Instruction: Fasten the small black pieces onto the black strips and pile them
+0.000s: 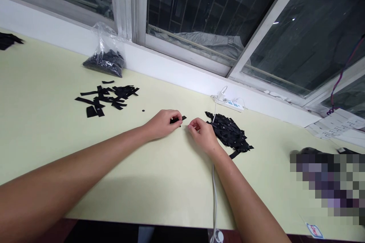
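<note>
My left hand [163,124] pinches a short black fabric strip [184,118] just above the table, its end sticking out past the fingertips. A tiny dark round piece [180,126] shows below those fingertips. Close by on the right, my right hand [203,133] has thumb and forefinger together; whatever they hold is too small to make out. Beside that hand lies a big pile of black strips [229,131] with small shiny spots. Farther left, looser black strips [98,98] are scattered, and a small dark disc [143,110] rests on the table.
A clear plastic bag [105,55] of black pieces stands by the wall. A white power strip [229,103] sits at the back, and a white cable [213,186] crosses the table [137,182] beneath my right arm. White boxes [338,123] and a blurred patch are at right.
</note>
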Tool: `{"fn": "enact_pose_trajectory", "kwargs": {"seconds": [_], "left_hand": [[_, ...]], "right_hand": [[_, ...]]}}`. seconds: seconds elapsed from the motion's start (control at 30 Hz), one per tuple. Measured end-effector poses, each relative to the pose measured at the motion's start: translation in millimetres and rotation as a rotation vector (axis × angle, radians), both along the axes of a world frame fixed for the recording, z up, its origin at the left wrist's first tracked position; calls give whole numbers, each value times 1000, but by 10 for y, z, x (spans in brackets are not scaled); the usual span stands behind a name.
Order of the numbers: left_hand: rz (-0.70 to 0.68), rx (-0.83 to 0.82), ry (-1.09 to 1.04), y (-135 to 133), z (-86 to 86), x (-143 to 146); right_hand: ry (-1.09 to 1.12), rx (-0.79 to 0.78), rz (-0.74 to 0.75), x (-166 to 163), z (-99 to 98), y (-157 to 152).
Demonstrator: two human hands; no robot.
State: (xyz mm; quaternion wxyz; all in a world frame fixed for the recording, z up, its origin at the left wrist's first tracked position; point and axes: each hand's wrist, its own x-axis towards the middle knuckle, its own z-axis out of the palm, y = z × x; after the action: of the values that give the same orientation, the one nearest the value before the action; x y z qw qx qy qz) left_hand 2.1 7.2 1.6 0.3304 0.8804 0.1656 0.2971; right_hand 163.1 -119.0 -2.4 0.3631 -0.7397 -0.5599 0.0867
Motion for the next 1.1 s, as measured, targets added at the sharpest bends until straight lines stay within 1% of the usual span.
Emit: {"fn": "enact_pose_trajectory", "kwargs": {"seconds": [0.1,0.27,0.5,0.67,0.87,1.0,1.1], "left_hand": [[-9,-42,-10,7,-21,7],[-36,-128,-38,8,-80,36],[-53,-174,-26,2,-142,67],[-71,-196,-12,-20,-115,59],[-108,-210,-31,-59,-81,45],[-109,-227,-51,-82,-64,52],[-111,-240,-55,-96,-48,53]], "right_hand": [[35,14,3,-6,2,1],[155,36,38,-8,8,3],[334,47,55,42,-80,64],[525,77,87,61,-70,77],[651,97,24,55,-22,58],[795,65,30,36,20,34],[849,35,57,18,53,14]]}}
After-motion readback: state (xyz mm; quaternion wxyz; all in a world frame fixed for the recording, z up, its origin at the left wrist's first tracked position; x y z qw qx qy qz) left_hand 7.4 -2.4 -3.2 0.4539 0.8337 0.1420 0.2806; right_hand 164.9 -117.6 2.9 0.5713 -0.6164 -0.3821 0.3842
